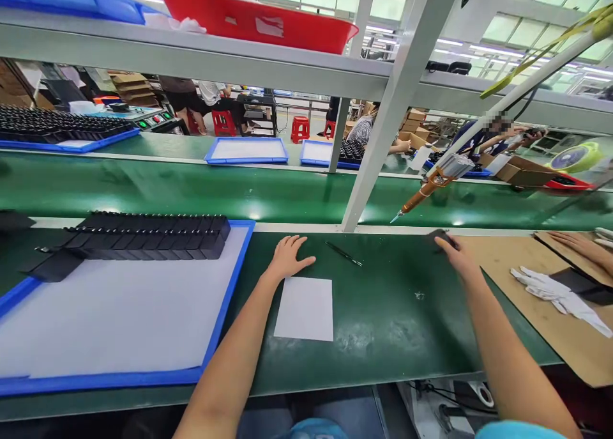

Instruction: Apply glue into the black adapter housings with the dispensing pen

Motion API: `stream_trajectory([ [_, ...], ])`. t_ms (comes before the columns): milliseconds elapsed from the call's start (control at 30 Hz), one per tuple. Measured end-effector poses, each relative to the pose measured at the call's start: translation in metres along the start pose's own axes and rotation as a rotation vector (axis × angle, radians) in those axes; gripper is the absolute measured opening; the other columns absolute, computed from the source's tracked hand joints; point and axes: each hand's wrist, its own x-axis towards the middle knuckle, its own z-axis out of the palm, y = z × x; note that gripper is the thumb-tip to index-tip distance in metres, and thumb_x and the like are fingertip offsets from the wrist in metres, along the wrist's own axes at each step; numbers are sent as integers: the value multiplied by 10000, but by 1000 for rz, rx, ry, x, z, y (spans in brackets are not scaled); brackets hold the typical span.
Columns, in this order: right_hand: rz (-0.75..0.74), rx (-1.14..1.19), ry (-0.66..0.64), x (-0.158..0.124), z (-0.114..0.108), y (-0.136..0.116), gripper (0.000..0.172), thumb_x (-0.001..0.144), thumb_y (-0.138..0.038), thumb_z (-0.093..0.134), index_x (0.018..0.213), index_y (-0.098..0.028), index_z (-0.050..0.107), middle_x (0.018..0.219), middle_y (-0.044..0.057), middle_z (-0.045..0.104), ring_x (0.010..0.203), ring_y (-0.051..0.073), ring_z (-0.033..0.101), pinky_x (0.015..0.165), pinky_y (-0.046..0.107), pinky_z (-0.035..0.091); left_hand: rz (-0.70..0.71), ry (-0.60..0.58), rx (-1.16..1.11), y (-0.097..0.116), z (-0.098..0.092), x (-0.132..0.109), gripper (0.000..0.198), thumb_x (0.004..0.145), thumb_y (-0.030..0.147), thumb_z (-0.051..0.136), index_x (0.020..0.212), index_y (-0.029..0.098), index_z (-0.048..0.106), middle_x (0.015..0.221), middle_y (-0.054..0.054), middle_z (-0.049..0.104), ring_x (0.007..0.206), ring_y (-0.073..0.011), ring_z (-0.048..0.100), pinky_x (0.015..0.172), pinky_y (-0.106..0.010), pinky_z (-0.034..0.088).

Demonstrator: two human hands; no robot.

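Note:
My left hand lies on the green workbench with its fingers spread and nothing in them, just beyond a square sheet of white paper. A thin black pen-like tool rests to the right of that hand. My right hand is out near the bench's back edge, its thumb and fingers closed on a small dark piece; the hand partly covers it, so its exact kind cannot be made out. An electric screwdriver hangs tip-down above, between my hands.
A blue-rimmed tray at left holds rows of black boxes. At right, cardboard carries white gloves, near a co-worker's hand. A slanting metal post rises behind the bench, before a green conveyor belt.

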Motion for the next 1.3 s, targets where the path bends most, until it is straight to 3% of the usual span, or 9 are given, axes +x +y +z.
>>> stream_trajectory([
  [100, 70, 17, -97, -63, -15, -4, 575, 629, -588, 658, 1001, -151, 692, 903, 111, 714, 794, 255, 660, 752, 398, 544, 66, -362, 40, 12, -6, -13, 1021, 632, 688, 680, 1485, 308, 267, 1602, -115, 77, 1460, -382, -3, 1131, -611, 61],
  [167, 68, 48, -202, -105, -6, -20, 561, 642, -577, 673, 1016, -161, 691, 967, 110, 719, 829, 255, 670, 787, 391, 544, 72, -460, 89, 16, -11, -21, 1135, 570, 645, 743, 1505, 319, 188, 1600, -123, -40, 1453, -384, -78, 1124, -619, 38],
  [333, -82, 66, -581, -184, 48, -96, 497, 763, -522, 636, 1135, -192, 647, 992, 79, 725, 771, 218, 683, 749, 361, 554, -67, -297, 193, 6, -32, -21, 1029, 636, 389, 774, 1497, 316, 217, 1599, -145, 43, 1457, -392, -15, 1105, -645, 88],
  [500, -143, 47, -647, -215, 90, -149, 469, 797, -428, 626, 1213, -211, 609, 1009, 88, 723, 757, 215, 686, 764, 387, 557, 60, -103, 55, 7, -48, -34, 761, 780, 311, 660, 1461, 241, 327, 1535, -144, 304, 1437, -335, 196, 1135, -541, 198],
  [633, -77, 422, -596, -197, 85, -142, 527, 760, -423, 684, 1252, -276, 564, 1127, 91, 677, 789, 206, 687, 670, 359, 580, 232, -166, -282, 35, -31, -75, 769, 791, 510, 640, 1459, 302, 319, 1456, -95, 413, 1287, -280, 442, 1045, -439, 395],
  [767, -42, 616, -236, -125, 61, -120, 575, 789, -475, 628, 1309, -329, 428, 1253, 70, 547, 946, 185, 631, 762, 348, 561, 154, -125, -362, 73, 3, -101, 1017, 676, 569, 730, 1502, 289, 206, 1371, -128, 430, 1210, -298, 486, 976, -447, 451],
  [867, -52, 672, 78, -61, 50, -116, 674, 736, -451, 668, 1331, -332, 376, 1313, 57, 473, 1159, 204, 533, 891, 367, 507, 101, -62, -316, 93, 14, -95, 943, 731, 478, 698, 1503, 236, 212, 1278, -137, 482, 1161, -308, 507, 943, -458, 459],
  [1067, -10, 784, -189, -4, 61, -121, 603, 674, -417, 694, 1223, -390, 444, 1253, -4, 495, 1163, 186, 539, 843, 322, 488, 274, -303, -524, 71, -9, -85, 862, 688, 148, 630, 1467, 289, 289, 1380, -84, 490, 1172, -253, 530, 975, -388, 438],
  [1300, 52, 944, -181, -20, 80, -128, 476, 634, -379, 743, 1056, -320, 529, 1077, -29, 602, 795, 109, 642, 694, 252, 499, 130, -232, -657, 59, -1, -87, 442, 862, 406, 563, 1284, 276, 545, 1272, -50, 604, 1101, -204, 583, 954, -355, 449],
])
